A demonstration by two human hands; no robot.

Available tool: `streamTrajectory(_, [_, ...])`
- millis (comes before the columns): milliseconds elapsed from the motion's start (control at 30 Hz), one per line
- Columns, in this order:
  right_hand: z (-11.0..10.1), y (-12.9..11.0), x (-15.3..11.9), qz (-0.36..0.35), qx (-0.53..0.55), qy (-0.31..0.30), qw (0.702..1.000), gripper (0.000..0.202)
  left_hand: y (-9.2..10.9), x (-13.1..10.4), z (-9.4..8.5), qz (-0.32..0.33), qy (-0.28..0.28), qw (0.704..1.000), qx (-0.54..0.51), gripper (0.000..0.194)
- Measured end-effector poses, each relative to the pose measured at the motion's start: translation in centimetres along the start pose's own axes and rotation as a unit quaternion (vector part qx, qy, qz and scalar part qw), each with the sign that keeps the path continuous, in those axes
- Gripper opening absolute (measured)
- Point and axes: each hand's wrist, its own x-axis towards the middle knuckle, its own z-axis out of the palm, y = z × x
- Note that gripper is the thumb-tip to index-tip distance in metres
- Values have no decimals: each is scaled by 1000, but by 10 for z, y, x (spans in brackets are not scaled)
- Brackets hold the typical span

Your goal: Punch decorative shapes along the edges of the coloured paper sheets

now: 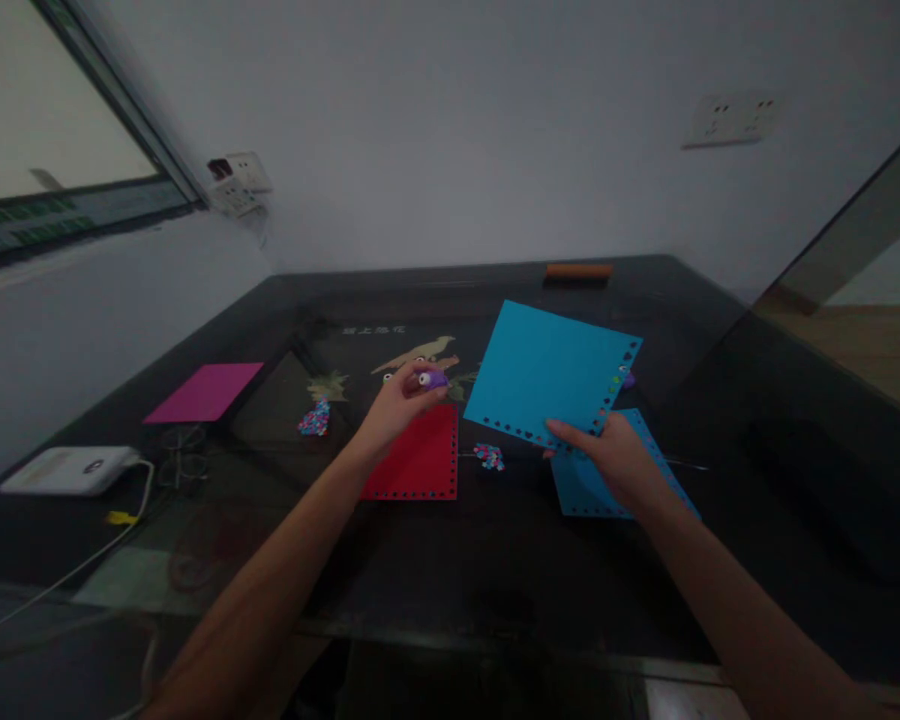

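Note:
My right hand (604,450) grips a blue sheet of paper (551,370) by its lower corner, raised and tilted above the table. Small shaped holes run along two of its edges. Closed around a small purple craft punch (436,379) with a white round part is my left hand (397,405). Below that hand lies a red sheet (424,460), also punched along its edges. A second blue sheet (592,485) rests under my right hand, partly covered. Between the sheets is a little pile of colourful paper bits (489,457).
Further left are another confetti pile (315,418), a pink sheet (206,392) and a white device (67,470) with a cable. An orange roll-like object (578,271) lies at the back of the dark table (510,560). Another purple item (629,381) shows beside the raised sheet.

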Motion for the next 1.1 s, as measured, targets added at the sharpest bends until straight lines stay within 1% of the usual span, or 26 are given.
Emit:
streamTrajectory(67, [-1,1,0,2,16,4,1000,37,-2,-15,10,-54,-19,997,-49,35])
streamTrajectory(100, [-1,2,0,3,22,3,1000,35,-3,-20,12,-70,-29,995,-66,37])
streamTrajectory(167, [-1,3,1,7,28,-4,1000,31,-6,-27,14,-82,-49,992,-86,39])
streamTrajectory(267, [-1,7,2,14,30,-8,999,26,-8,-27,9,-88,-54,989,-107,39])
streamTrajectory(367, [0,10,3,22,16,-5,1000,25,-8,-22,3,-112,-56,981,-149,37])
streamTrajectory(500, [1,13,3,22,-20,-8,1000,24,-8,-20,1,-118,-46,970,-206,35])
streamTrajectory(567, [2,14,4,17,-32,-4,999,25,-9,-21,2,-118,-45,970,-208,36])
streamTrajectory(700, [5,16,5,1,-51,26,998,25,-10,-23,7,-138,-56,971,-186,36])
streamTrajectory(900, [10,22,5,-34,-13,68,997,21,-8,-32,21,-140,-88,977,-134,31])
streamTrajectory(1033, [12,15,1,-53,-23,99,993,24,-3,-40,30,-140,-107,976,-127,34])
streamTrajectory(1100, [13,11,-2,-63,-55,105,991,24,-1,-43,33,-146,-107,975,-130,35])
